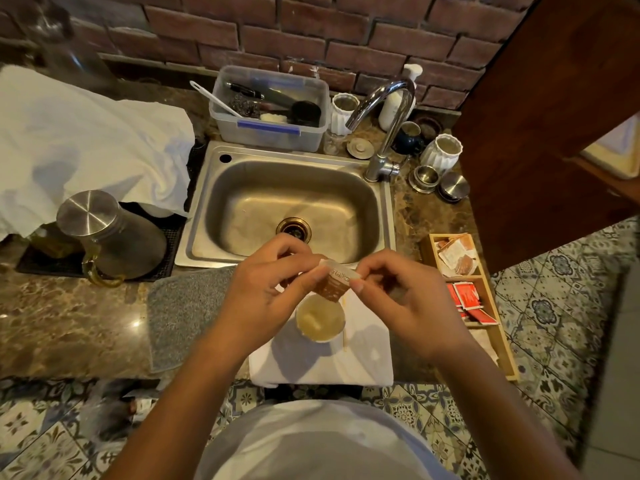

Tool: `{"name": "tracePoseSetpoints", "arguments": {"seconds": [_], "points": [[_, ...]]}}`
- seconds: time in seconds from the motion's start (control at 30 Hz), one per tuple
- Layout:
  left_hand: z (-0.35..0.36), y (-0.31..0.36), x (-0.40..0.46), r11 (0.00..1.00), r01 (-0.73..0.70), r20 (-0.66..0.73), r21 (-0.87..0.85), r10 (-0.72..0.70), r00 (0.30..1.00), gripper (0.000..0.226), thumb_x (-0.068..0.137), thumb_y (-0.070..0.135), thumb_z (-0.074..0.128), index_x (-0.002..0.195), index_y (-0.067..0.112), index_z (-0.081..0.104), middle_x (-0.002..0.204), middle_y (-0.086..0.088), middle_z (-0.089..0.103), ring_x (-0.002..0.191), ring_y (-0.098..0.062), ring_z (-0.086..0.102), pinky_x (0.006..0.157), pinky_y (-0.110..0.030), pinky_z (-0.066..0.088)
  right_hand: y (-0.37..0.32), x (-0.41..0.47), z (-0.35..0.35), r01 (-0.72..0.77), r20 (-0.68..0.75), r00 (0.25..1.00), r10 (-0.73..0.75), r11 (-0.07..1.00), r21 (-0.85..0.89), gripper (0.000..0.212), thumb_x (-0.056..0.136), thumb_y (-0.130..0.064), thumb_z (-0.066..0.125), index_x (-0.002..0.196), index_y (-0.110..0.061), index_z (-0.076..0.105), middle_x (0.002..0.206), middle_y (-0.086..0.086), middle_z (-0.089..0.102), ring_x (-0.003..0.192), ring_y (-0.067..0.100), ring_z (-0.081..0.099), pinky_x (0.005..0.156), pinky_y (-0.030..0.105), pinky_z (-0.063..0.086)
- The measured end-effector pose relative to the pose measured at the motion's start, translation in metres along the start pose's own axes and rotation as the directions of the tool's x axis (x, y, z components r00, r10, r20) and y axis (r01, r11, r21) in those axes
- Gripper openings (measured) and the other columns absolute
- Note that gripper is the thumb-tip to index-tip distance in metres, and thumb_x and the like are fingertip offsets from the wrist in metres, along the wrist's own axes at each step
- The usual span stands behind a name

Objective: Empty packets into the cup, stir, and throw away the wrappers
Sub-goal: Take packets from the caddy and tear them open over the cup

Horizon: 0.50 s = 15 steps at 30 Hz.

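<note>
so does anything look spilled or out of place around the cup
Nothing looks spilled. The small paper cup stands upright on the white folded napkin, and both hands hold the brown-and-white packet above it.

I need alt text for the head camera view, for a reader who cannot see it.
Two bare hands, left hand and right hand, hold a small brown packet above a paper cup of pale liquid. The cup stands on a white cloth at the counter edge, before a steel sink; a wooden tray of packets lies to the right.
</note>
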<state>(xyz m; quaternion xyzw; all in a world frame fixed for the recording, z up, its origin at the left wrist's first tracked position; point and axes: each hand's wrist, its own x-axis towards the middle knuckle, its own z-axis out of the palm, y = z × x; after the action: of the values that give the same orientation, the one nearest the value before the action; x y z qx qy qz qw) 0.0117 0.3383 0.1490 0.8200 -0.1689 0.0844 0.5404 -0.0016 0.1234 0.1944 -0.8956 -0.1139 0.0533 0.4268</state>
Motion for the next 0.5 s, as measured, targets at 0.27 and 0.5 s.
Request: {"name": "tracePoseSetpoints", "arguments": {"seconds": [0.27, 0.5], "points": [[0.016, 0.001, -0.005, 0.998, -0.026, -0.042, 0.054, 0.029, 0.999, 0.016, 0.09, 0.028, 0.071, 0.095, 0.014, 0.078, 0.1, 0.003, 0.068, 0.101, -0.021, 0.059, 0.085, -0.036, 0.048, 0.003, -0.004, 0.001, 0.032, 0.025, 0.999, -0.031, 0.999, -0.036, 0.004, 0.095, -0.021, 0.068, 0.094, -0.025, 0.066, 0.091, -0.014, 0.061, 0.087, 0.013, 0.06, 0.066, 0.019, 0.048], [0.023, 0.002, -0.011, 0.923, 0.224, 0.091, -0.312, -0.205, 0.974, 0.024, 0.092, 0.033, 0.063, 0.092, 0.013, 0.077, 0.098, 0.003, 0.071, 0.097, -0.022, 0.067, 0.087, -0.039, 0.054, 0.007, -0.006, -0.003, -0.031, 0.104, 0.994, 0.028, 0.999, 0.022, 0.005, 0.095, -0.03, 0.067, 0.098, -0.027, 0.069, 0.092, -0.013, 0.066, 0.09, 0.013, 0.062, 0.069, 0.026, 0.052]]}}
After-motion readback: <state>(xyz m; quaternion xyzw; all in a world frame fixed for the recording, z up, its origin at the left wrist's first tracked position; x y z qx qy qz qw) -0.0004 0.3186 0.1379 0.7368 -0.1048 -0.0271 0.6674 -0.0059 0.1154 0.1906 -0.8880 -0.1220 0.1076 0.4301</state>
